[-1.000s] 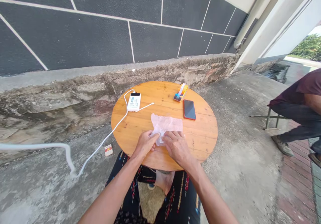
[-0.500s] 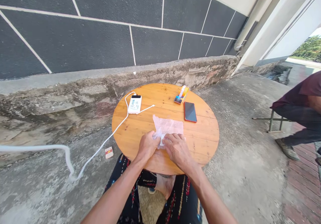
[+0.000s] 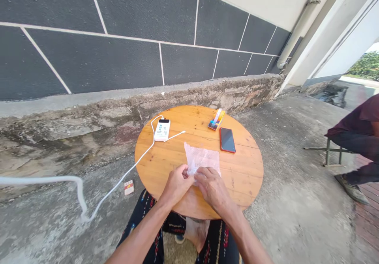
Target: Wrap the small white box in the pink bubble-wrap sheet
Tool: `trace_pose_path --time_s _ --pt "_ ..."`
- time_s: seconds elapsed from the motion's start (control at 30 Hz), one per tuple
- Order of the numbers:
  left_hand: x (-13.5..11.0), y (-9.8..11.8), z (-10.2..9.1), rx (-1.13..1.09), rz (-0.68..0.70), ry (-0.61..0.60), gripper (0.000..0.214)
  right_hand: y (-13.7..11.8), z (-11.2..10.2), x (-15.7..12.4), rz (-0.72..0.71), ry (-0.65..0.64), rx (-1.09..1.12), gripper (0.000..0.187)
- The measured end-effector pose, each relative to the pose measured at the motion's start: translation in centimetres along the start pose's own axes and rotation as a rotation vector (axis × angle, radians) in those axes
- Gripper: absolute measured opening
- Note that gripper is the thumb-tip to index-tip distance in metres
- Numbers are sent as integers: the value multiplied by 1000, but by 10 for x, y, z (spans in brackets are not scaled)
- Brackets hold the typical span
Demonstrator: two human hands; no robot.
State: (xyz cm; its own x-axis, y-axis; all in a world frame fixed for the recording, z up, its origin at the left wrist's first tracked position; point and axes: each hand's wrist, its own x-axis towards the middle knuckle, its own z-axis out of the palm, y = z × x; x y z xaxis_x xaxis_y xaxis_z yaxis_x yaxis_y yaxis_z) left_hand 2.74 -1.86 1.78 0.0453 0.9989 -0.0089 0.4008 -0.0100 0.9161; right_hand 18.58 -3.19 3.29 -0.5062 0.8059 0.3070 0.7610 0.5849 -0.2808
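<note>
A thin, pinkish see-through sheet of bubble wrap [image 3: 205,158] lies on the round wooden table [image 3: 245,177], its far part spread flat. At its near edge my left hand [image 3: 177,184] is closed, with thumb and fingertips gripping the gathered plastic. Close beside it, my right hand [image 3: 212,186] has its fingers curled over the same near edge, closed on the wrap. Whatever may lie inside the fold is covered by my fingers.
A white power bank [image 3: 162,130] with a white cable [image 3: 130,171] sits at the table's left. Toward the back right are a tape dispenser [image 3: 217,120] and a red-edged phone [image 3: 227,140]. A small box [image 3: 129,187] lies on the ground. A person [image 3: 358,133] sits at far right.
My fingers have shifted along the near edge of the bubble wrap, and the left hand has turned inward toward the right. The whole view has tilted slightly, so everything appears lower.
</note>
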Motion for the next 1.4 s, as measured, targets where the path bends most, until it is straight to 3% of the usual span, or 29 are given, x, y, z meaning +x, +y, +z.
trace_pose_path --time_s 0.23,0.37,0.53,0.93,1.1,1.17,1.23,1.3,1.4 --pt "-5 5 4 161 166 71 15 1 -3 -2 78 13 111 29" --pt "-8 10 3 234 241 -3 14 4 1 -6 174 47 155 54" --pt "-11 14 -2 367 312 -91 19 8 5 -4 155 51 228 65" --pt "-7 11 -3 579 653 -183 22 4 0 4 147 37 191 64" --pt "-6 13 -7 629 722 -229 21 18 -17 -11 118 78 267 54" --pt "-6 15 -8 639 708 -248 21 32 -25 -31 259 196 321 41" --pt "-5 15 -9 627 702 -255 21 42 -27 -54 515 256 411 29" --pt "-5 14 -10 603 707 -252 22 47 -23 -73 714 179 571 32" --pt "-4 10 -9 571 723 -246 21 41 -12 -79 865 100 824 46"
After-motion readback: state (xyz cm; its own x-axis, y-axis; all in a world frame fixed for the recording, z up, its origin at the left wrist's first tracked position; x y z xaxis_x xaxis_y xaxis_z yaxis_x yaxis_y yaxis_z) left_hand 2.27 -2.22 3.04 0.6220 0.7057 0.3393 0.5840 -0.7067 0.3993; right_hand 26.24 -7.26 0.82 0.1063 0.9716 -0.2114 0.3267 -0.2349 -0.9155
